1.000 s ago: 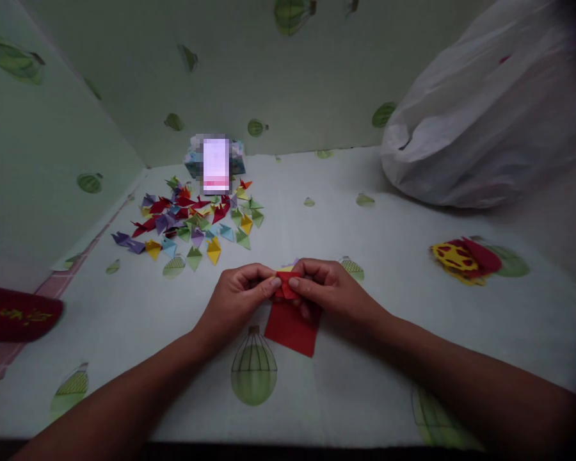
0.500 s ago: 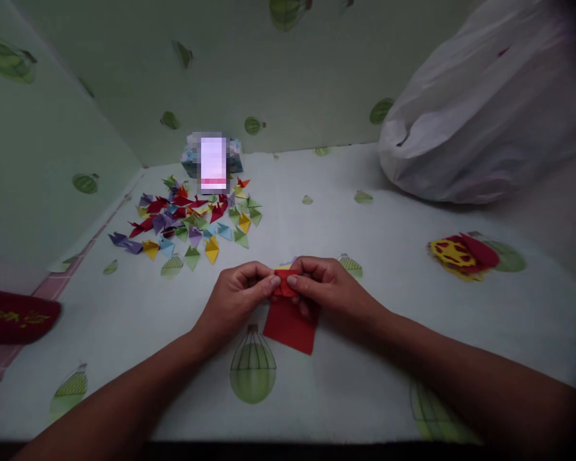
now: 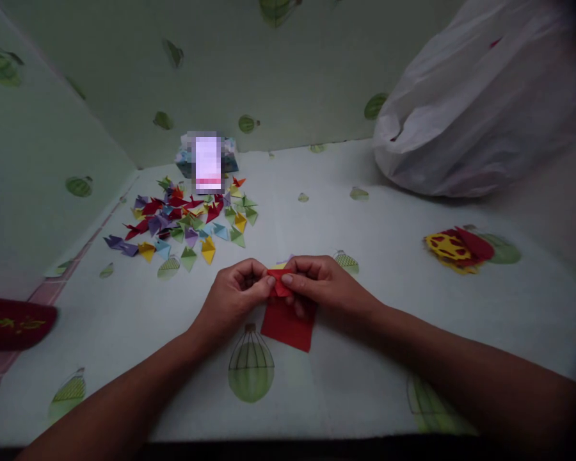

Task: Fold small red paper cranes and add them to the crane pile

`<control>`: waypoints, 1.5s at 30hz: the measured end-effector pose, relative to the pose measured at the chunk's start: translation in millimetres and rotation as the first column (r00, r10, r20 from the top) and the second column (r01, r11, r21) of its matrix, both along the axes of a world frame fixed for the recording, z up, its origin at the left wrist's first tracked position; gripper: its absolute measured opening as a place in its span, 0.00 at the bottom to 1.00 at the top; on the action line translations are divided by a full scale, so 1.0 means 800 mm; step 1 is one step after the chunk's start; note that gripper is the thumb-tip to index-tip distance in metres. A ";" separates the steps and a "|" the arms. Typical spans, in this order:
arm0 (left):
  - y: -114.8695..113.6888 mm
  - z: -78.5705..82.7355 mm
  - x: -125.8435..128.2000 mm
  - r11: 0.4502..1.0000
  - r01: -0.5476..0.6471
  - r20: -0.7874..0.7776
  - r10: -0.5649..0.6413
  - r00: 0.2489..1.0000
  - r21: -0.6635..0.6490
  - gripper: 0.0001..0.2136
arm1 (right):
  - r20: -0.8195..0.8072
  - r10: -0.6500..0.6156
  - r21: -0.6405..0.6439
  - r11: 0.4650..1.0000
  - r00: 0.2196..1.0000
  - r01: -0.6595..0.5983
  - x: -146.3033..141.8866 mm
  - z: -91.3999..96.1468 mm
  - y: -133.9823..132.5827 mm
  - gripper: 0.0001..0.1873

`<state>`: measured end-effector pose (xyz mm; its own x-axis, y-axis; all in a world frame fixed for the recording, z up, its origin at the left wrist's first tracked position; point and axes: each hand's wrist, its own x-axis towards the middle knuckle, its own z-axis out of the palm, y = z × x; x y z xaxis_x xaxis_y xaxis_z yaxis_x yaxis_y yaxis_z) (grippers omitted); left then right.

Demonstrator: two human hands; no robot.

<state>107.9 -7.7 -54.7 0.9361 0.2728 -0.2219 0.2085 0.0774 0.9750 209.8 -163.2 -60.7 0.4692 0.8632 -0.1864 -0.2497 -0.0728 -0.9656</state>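
Observation:
Between my two hands is a small folded piece of red paper (image 3: 280, 282). My left hand (image 3: 242, 285) pinches its left side between thumb and fingers. My right hand (image 3: 314, 278) grips the right side, its thumb pressed on the front of the fold. Below them a flat red paper square (image 3: 288, 325) lies on the table, its upper part hidden by my hands. Edges of yellow and purple paper show just behind the fold.
Many small folded paper shapes (image 3: 187, 221) in several colours lie at the back left. Behind them a pixelated bright screen (image 3: 208, 160) leans by a patterned box (image 3: 185, 168). A white plastic bag (image 3: 441, 147) stands back right, yellow and red cut-outs (image 3: 454, 250) before it. Something dark red (image 3: 16, 323) lies far left.
The whole view has shifted slightly, so things sit a little further left. Both hands keep their pinch on the folded red paper, with the right thumb slightly nearer the left one.

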 end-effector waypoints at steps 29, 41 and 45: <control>0.007 -0.007 0.003 0.995 0.097 0.015 -0.097 0.995 -0.036 0.09 | -0.026 -0.079 -0.013 0.997 0.997 0.078 -0.002 0.000 0.000 0.13; 0.001 -0.001 0.002 0.997 0.054 -0.029 -0.056 0.998 -0.049 0.11 | -0.027 -0.055 -0.001 0.998 0.998 0.055 -0.002 -0.001 0.000 0.15; -0.001 0.001 0.002 0.997 0.049 -0.016 -0.050 0.999 -0.054 0.11 | -0.054 -0.050 0.006 0.999 0.997 0.050 -0.003 -0.002 0.000 0.16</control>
<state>109.1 -8.8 -53.7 0.9441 0.2134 -0.2514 0.2304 0.1185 0.9659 207.5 -163.4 -62.2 0.5011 0.8405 -0.2060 -0.3046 -0.0515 -0.9511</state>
